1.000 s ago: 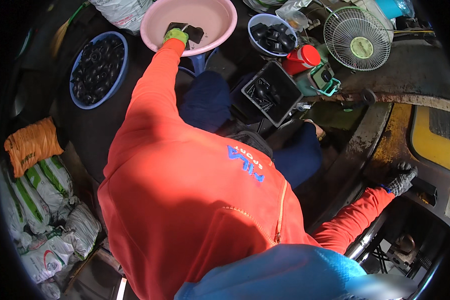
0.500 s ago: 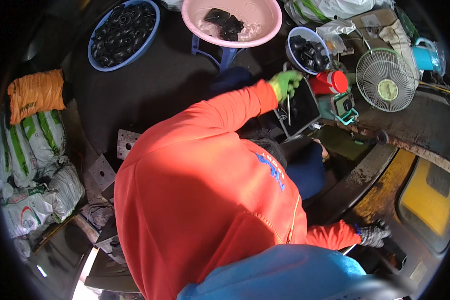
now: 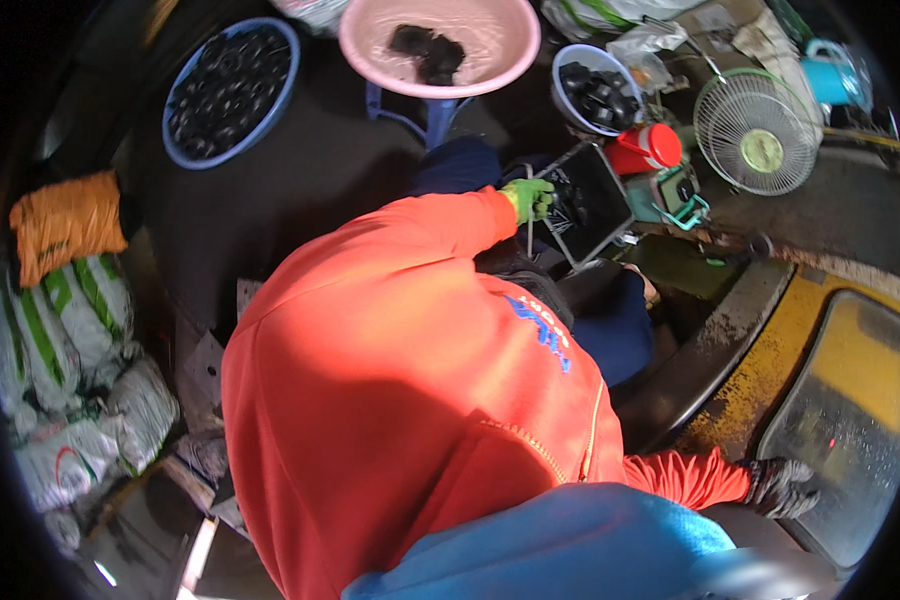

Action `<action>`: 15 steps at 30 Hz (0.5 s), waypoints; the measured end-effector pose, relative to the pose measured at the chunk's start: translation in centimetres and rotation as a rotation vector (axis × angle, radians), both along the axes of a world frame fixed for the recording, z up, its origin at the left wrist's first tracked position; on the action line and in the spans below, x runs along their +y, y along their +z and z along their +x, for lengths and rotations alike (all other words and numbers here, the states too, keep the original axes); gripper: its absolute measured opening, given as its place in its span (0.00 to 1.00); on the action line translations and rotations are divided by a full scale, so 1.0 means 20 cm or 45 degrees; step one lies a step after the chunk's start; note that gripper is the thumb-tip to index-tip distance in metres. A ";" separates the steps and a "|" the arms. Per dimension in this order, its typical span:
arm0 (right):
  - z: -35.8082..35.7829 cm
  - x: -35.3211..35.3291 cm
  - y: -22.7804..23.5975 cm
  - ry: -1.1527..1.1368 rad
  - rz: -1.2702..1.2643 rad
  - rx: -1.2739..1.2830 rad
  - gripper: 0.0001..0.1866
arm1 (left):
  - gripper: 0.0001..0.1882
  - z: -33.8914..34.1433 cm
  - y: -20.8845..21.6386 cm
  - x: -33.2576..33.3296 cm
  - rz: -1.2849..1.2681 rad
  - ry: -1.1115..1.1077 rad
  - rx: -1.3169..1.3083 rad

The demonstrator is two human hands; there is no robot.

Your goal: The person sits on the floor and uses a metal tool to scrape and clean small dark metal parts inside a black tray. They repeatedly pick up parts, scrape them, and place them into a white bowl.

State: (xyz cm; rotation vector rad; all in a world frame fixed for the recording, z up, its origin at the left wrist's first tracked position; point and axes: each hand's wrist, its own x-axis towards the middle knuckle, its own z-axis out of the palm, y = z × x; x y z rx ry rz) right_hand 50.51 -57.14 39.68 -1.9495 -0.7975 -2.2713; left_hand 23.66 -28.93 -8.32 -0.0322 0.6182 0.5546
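Observation:
My left hand (image 3: 530,200), in a green glove, is closed around a thin metal handle (image 3: 530,240) at the near side of a square black box (image 3: 610,222). Small dark pieces lie inside the box. At the lower right my right hand (image 3: 782,488), in a dark grey glove, reaches out with its fingers apart. It lies over the edge of a framed window panel (image 3: 840,480) on a worn yellow machine (image 3: 735,410). Nothing shows in that hand. My red sleeves and jacket fill the middle of the view.
A blue basin (image 3: 292,80) of black parts stands far left. Beside it, a pink basin (image 3: 530,55) of water sits on a blue stool (image 3: 438,125). A smaller basin (image 3: 560,100), a red jug (image 3: 625,155) and a fan (image 3: 760,130) stand far right. Sacks (image 3: 100,310) line the left.
My left hand has moved left and slightly nearer, and the handle has swung from across the box to its near side. My right hand has shifted right onto the window panel's edge.

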 end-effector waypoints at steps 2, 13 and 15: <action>-0.01 -0.05 0.04 -0.091 0.016 -0.009 0.16 | 0.05 -0.01 -0.01 0.00 -0.012 -0.024 -0.052; -0.18 -0.32 0.00 0.215 -0.066 -0.019 0.16 | 0.06 -0.06 0.05 -0.01 0.122 0.000 0.192; -0.21 -0.37 0.01 0.198 -0.043 -0.043 0.17 | 0.10 -0.08 0.03 0.01 0.135 -0.054 0.191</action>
